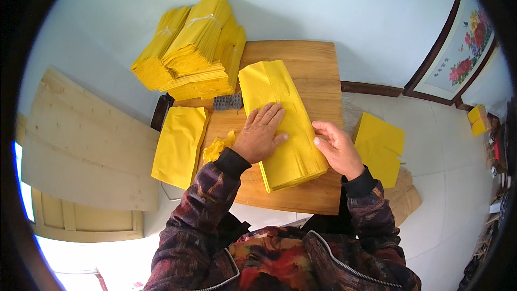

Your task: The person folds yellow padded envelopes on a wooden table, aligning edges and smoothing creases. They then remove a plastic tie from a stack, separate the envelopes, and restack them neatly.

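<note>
A thick stack of yellow paper sheets [283, 97] lies lengthwise on the wooden table, with a crease running down it. My left hand [261, 133] rests flat on its left side, fingers stretched out. At the stack's right edge is my right hand [339, 148], thumb and forefinger a little apart, the other fingers loosely curled. No sheet shows between those fingers. Beside my left wrist sits a crumpled yellow scrap [217, 147]. Further left, a flat yellow paper piece [179, 145] overhangs the table's left edge.
Tied bundles of yellow paper [196, 43] are piled at the table's far left corner, by a dark grey ridged block [227, 102]. The wooden table [301, 54] meets the wall. More yellow paper [378, 148] stands low on the right. A wooden board [89, 145] leans left.
</note>
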A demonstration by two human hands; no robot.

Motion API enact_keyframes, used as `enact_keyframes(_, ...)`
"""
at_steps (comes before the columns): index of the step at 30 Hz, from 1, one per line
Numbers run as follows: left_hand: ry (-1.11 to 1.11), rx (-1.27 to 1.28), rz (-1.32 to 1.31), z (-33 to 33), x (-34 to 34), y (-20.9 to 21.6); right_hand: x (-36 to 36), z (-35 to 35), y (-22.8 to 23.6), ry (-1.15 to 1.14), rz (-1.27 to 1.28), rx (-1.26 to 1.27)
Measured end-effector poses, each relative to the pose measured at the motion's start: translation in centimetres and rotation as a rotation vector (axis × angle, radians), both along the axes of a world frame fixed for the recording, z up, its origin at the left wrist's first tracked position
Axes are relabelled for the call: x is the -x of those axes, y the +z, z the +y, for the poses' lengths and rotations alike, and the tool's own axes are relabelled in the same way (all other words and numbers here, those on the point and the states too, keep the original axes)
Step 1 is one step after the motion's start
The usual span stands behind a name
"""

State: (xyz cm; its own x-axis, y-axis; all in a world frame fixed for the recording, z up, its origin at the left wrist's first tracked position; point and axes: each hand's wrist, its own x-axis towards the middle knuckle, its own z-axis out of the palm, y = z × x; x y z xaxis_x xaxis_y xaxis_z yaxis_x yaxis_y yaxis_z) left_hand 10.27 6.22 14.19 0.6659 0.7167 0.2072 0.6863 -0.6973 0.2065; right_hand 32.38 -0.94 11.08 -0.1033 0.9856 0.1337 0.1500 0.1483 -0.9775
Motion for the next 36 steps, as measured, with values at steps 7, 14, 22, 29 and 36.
enact_keyframes(7, 0.177, -0.038, -0.468, -0.8, 3.4, -1.9, 0.6, 1.6, -0.8, -0.027, -0.051, 0.03)
enact_keyframes(14, 0.414, 0.654, -1.112, -2.1, 4.5, -4.7, 0.3, 4.4, -1.2, -0.041, -0.158, 0.139)
enact_keyframes(22, 0.547, 0.9, -1.165, -1.6, 3.7, -2.8, 1.1, 5.0, -0.3, -0.067, -0.333, 0.087)
enact_keyframes(29, 0.557, 1.003, -1.151, -0.4, 3.4, -2.4, 2.4, 5.0, 1.2, -0.151, -0.4, 0.081)
enact_keyframes(36, 0.451, 0.71, -1.133, 0.1, 2.2, -0.9, 2.9, 5.3, 2.1, -0.142, -0.39, 0.009)
